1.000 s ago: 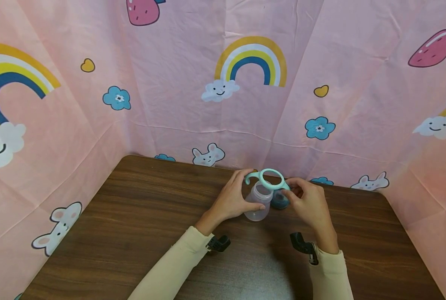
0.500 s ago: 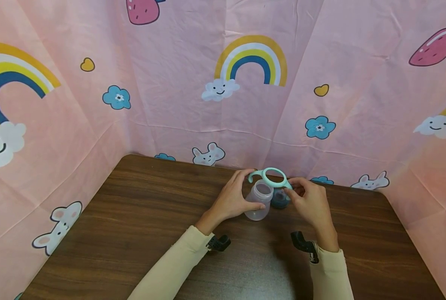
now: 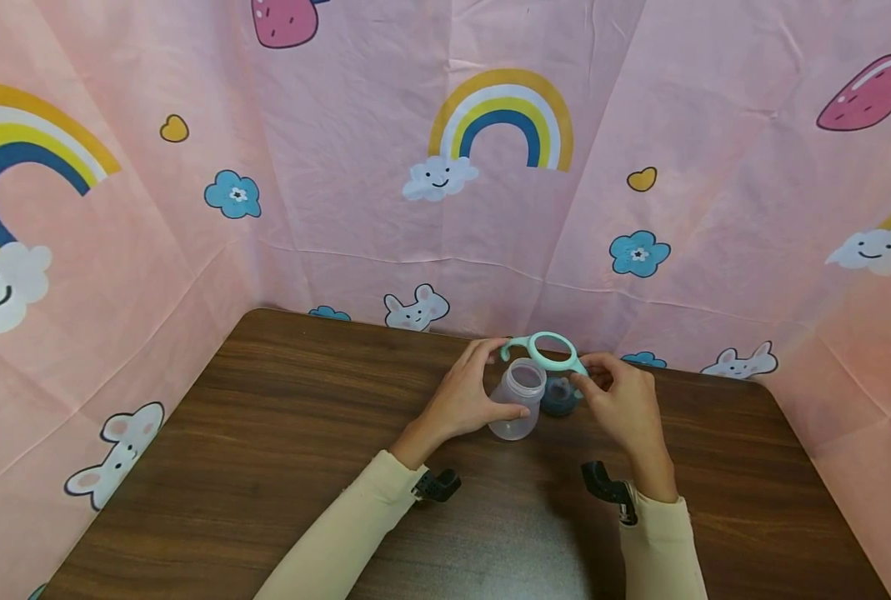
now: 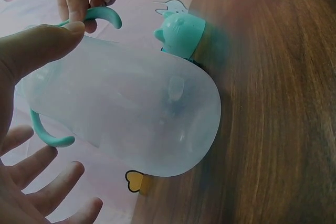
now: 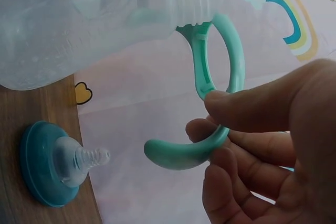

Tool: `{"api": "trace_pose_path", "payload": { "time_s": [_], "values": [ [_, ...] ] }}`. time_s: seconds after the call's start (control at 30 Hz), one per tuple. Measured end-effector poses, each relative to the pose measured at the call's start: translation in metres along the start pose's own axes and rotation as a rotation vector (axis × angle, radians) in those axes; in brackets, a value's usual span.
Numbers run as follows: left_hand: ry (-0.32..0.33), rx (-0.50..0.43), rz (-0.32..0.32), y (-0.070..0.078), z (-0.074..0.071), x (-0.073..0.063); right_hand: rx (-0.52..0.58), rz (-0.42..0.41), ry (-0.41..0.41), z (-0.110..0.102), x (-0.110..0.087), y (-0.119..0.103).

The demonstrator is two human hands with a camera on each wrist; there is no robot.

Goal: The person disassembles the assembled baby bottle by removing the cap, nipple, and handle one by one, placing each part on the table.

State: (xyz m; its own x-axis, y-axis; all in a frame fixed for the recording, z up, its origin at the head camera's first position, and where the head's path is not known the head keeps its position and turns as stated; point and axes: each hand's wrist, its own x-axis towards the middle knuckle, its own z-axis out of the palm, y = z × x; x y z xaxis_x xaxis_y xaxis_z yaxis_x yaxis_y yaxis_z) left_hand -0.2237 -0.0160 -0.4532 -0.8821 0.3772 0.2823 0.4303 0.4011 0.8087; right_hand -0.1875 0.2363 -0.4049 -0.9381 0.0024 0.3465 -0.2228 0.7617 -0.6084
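A clear baby bottle, its mouth uncovered, stands upright on the table in the head view. My left hand is around its left side; the thumb lies across the bottle's front. In the left wrist view the left fingers are spread, apart from the bottle. A mint-green bottle handle ring is tilted beside the bottle's mouth. Thumb and fingers of my right hand pinch one of its curved grips, shown closely by the right wrist view. The ring's other hooked end is near my left fingertips.
A clear nipple in a teal collar sits on the wooden table, just right of the bottle. The left wrist view shows a green animal-eared cap beyond the bottle. Pink patterned cloth surrounds the table's back and sides.
The handle ring has shifted slightly right and away from over the bottle's mouth, moved by my right hand. My left hand and the bottle have stayed nearly still.
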Motion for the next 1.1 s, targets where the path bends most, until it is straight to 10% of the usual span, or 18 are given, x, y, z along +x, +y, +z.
{"api": "trace_pose_path", "payload": {
  "time_s": [1.1],
  "values": [
    [-0.019, 0.031, 0.021, 0.002, 0.0, 0.0, -0.009, 0.084, -0.008, 0.027, 0.002, 0.012]
  ]
}}
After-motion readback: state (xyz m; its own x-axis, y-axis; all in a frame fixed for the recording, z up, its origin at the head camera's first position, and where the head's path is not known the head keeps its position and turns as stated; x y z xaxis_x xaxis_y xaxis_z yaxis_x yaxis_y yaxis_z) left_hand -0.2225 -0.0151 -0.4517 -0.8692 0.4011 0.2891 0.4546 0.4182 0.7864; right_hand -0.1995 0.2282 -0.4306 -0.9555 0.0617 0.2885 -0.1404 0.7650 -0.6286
